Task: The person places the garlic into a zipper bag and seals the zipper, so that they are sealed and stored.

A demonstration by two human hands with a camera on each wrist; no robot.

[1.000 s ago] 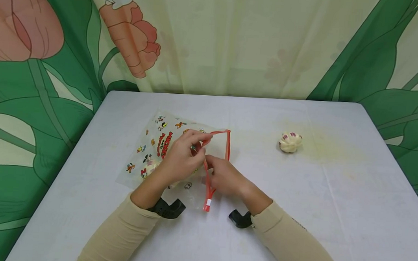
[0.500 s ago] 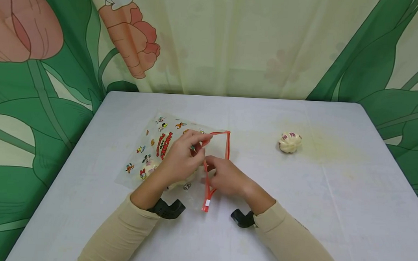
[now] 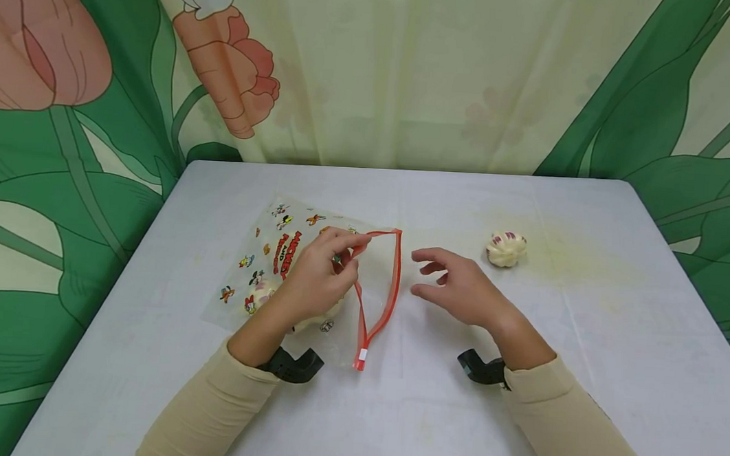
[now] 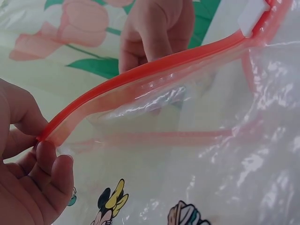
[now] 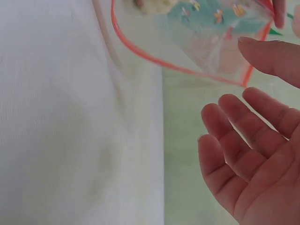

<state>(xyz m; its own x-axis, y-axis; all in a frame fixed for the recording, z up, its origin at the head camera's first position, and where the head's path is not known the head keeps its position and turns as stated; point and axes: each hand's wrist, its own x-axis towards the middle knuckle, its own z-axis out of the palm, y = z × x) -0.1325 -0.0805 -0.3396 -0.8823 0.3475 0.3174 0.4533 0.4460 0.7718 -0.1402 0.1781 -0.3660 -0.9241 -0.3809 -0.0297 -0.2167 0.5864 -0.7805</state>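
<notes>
My left hand (image 3: pixel 315 277) pinches the upper layer of a clear plastic zip bag (image 3: pixel 284 227) by its red edge and lifts it, so the mouth gapes toward the right. Cartoon figures and red lettering are printed on the bag. Inside lies a cream, bun-like piece (image 3: pixel 262 289) with purple marks, partly hidden by my forearm. Just right of the mouth is my right hand (image 3: pixel 461 288), holding nothing, its fingers apart and loosely bent. In the right wrist view the palm of that hand (image 5: pixel 267 164) shows bare. A white zip slider (image 4: pixel 253 18) sits at one end of the red strip.
Beyond my right hand, a similar pleated cream bun-like piece (image 3: pixel 506 249) with purple marks rests on the white-covered table (image 3: pixel 633 304). A faint yellowish stain surrounds it. A curtain (image 3: pixel 435 80) printed with flowers and leaves hangs behind the table's far edge.
My right hand has come out of the bag's mouth and moved right, away from the red edge. The left hand keeps its pinch in the same place.
</notes>
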